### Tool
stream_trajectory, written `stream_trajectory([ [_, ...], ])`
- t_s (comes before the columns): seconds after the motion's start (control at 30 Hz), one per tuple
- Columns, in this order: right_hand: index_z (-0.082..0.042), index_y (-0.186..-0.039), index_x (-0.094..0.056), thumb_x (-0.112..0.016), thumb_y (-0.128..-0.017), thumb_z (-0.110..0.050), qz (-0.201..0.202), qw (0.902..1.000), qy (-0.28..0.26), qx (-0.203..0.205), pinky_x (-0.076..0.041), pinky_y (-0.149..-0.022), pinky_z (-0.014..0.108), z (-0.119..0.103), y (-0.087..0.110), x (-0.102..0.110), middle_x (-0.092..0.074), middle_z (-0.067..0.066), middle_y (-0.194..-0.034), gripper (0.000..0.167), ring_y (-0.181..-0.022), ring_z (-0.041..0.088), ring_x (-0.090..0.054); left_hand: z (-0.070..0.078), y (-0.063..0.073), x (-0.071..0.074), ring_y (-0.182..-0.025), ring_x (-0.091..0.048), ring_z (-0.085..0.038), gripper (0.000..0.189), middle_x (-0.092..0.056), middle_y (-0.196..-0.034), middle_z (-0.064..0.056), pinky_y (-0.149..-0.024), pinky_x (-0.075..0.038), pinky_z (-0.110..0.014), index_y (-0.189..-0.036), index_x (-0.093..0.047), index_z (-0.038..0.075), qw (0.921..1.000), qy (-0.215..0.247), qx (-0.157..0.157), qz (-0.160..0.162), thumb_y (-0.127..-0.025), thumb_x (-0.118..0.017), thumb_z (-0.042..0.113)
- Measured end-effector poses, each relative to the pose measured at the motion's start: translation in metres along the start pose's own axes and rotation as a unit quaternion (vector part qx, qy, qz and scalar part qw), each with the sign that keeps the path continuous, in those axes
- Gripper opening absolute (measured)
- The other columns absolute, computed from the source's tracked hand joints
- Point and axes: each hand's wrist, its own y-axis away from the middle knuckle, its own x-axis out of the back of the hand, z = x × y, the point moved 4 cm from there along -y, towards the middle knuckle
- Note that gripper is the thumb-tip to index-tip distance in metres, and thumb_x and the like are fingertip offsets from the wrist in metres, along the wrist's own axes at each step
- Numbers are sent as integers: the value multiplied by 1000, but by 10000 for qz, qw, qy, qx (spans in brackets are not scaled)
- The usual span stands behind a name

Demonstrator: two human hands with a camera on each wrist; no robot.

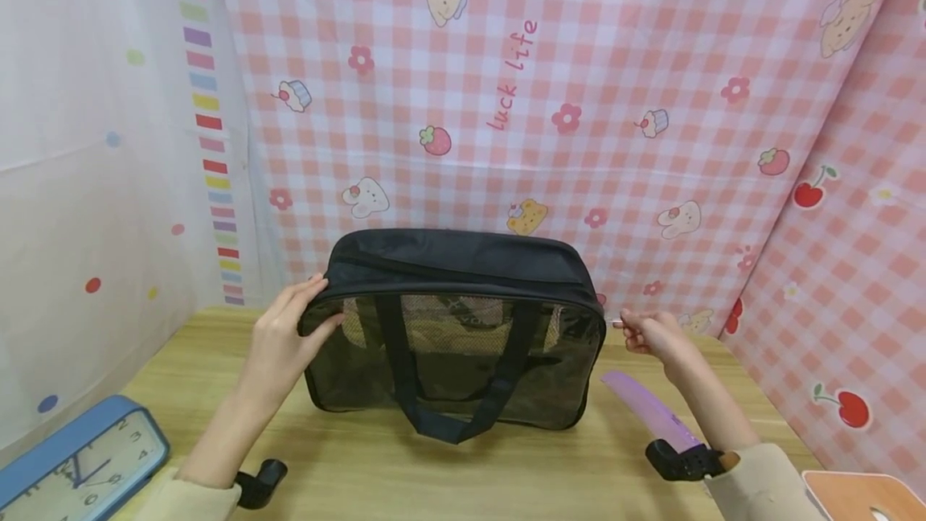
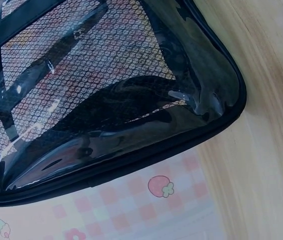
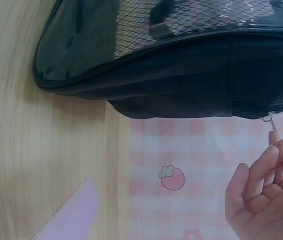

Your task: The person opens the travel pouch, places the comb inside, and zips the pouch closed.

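Note:
A black zip bag (image 1: 347, 384) with see-through front, mesh at its back and black strap handles (image 1: 448, 428) stands upright on the table. My left hand (image 1: 285, 328) grips its upper left corner, thumb on the front face and fingers along the top edge. In the left wrist view the bag (image 2: 196, 120) shows, but the hand does not. At the bag's right end, my right hand (image 1: 654, 336) pinches a small metal zipper pull (image 3: 273, 124) between thumb and fingers. The zipper's slider sits on the dark end panel (image 3: 191, 80).
A translucent purple piece with a toothed edge (image 1: 651, 408) lies right of the bag, near the right wrist. A blue-framed clock (image 1: 119, 408) is at the left front. An orange, white-edged item (image 1: 861, 497) shows at the right front. Behind hangs a pink checked cloth (image 1: 463, 175).

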Motion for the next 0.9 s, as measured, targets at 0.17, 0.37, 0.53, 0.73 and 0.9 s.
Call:
stream_trajectory([
  [0.17, 7, -99, -54, -39, -98, -22, -16, 9999, 115, 122, -48, -57, 14, -3, 2, 1, -53, -13, -62, 33, -55, -3, -50, -1, 0, 1, -95, -62, -36, 54, -62, -106, -23, -82, -50, -36, -106, -62, -10, 10000, -15, 14, 6, -57, -82, -3],
  [0.37, 9, -106, -52, -38, -98, -22, 4, 9999, 62, 86, -48, -56, 14, -8, 5, 3, -52, -14, -61, 34, -54, -3, -50, 0, 0, 0, -95, -62, -36, 54, -62, -106, -23, -82, -51, -36, -106, -62, -9, 10000, -44, -16, -43, -57, -83, -2],
  [0.53, 5, -99, -56, -38, -98, -23, 27, 10000, 78, 51, -47, -55, 14, -14, 8, 4, -52, -13, -60, 33, -54, -2, -50, 0, 0, 0, -95, -62, -36, 54, -62, -106, -23, -82, -51, -37, -106, -62, -10, 10000, -19, 23, -36, -57, -83, -2],
  [0.73, -1, -89, -55, -37, -98, -23, -25, 10000, 2, 6, -44, -54, 14, -19, 9, 5, -51, -12, -60, 29, -54, -2, -48, 0, 0, 0, -96, -62, -36, 53, -62, -106, -23, -82, -51, -38, -106, -62, -9, 10000, -13, 50, -42, -57, -82, -2],
  [0.9, -4, -86, -55, -37, -98, -22, 0, 9999, -116, -4, -45, -55, 14, -20, 9, 5, -51, -12, -59, 28, -53, -1, -48, 0, 0, 0, -96, -62, -36, 53, -62, -106, -23, -82, -51, -38, -106, -62, -9, 10000, -8, 66, -42, -57, -82, -2],
])
